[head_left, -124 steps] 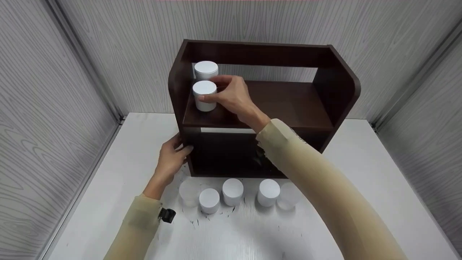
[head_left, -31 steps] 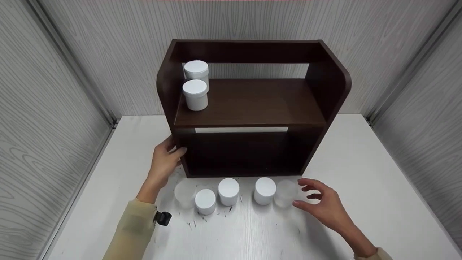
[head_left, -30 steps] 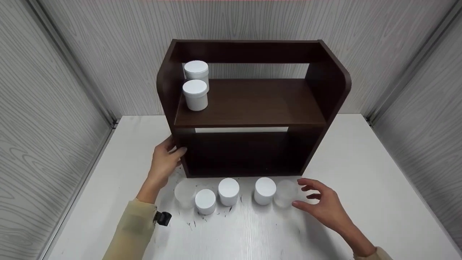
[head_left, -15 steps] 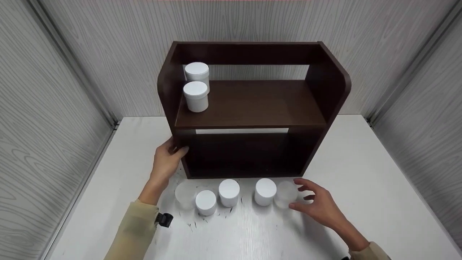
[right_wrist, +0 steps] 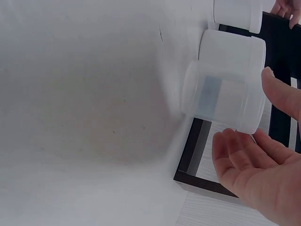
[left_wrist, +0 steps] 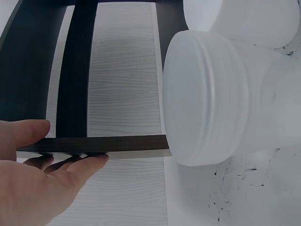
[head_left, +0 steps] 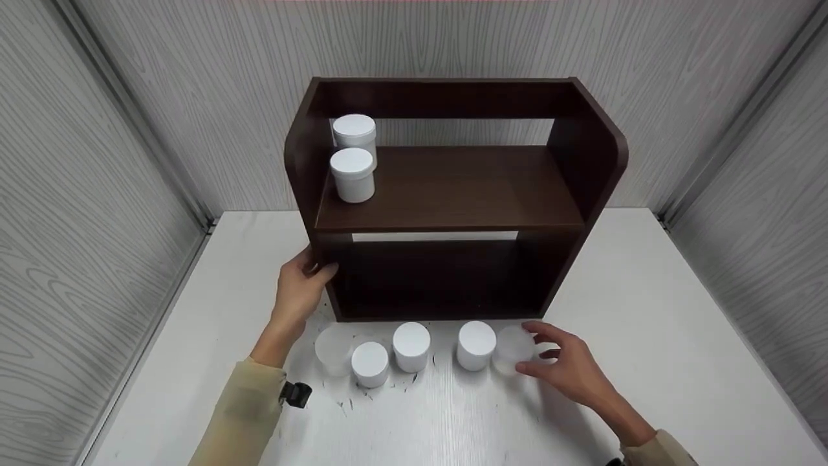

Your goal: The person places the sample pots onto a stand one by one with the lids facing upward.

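Note:
My left hand (head_left: 299,291) grips the left side panel of a dark brown two-tier shelf (head_left: 479,188), thumb inside and fingers outside. In the left wrist view, a frosted clear lidded jar (left_wrist: 207,99) stands near that panel. At the right end of the row of jars, my right hand (head_left: 569,366) spreads its thumb and fingers around the right side of another frosted clear jar (head_left: 514,349). In the right wrist view, the fingertips (right_wrist: 230,136) are right at this jar's side and the thumb is by its lid.
Two white lidded jars stand one behind the other at the upper tier's left end, the front one (head_left: 353,175) close to the shelf edge. On the white table (head_left: 414,427), a short white jar (head_left: 370,364) and two taller white jars (head_left: 411,346) stand between the frosted ones. Grey wood-grain walls surround the table.
Earlier my right hand held the front white jar on the upper tier. It let go, came down to the right frosted jar and moved slightly left around it. My left hand keeps its grip.

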A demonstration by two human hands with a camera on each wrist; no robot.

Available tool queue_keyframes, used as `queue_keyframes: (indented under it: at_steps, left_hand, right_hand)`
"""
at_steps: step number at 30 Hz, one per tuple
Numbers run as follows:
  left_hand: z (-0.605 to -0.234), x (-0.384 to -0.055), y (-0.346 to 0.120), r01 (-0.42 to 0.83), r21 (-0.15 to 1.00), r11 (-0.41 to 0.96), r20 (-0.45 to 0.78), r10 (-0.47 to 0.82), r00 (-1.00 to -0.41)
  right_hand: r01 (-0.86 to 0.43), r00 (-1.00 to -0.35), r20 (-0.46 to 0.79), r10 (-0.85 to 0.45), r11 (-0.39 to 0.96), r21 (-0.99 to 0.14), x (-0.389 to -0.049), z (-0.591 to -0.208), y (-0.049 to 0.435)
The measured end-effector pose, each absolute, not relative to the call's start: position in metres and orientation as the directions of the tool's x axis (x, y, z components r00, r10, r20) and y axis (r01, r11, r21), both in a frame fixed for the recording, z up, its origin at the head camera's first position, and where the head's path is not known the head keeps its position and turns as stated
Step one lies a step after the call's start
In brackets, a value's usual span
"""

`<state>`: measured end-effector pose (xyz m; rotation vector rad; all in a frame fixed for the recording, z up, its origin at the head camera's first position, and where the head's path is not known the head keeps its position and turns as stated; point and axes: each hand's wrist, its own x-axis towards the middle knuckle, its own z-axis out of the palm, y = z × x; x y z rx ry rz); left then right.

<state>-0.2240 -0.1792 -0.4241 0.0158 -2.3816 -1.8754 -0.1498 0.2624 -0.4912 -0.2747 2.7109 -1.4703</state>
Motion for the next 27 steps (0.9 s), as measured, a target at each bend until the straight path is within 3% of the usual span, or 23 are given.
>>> queue_keyframes:
  at_steps: [27]
  left_hand:
    - [-0.4232, -0.2238, -0.1798, 0.089, 0.967, 0.240, 0.108, -0.067, -0.992]
  right_hand:
    - [-0.131, -0.982, 0.035, -0.187, 0.531, -0.837, -0.1532, -0.4974, 0.2664]
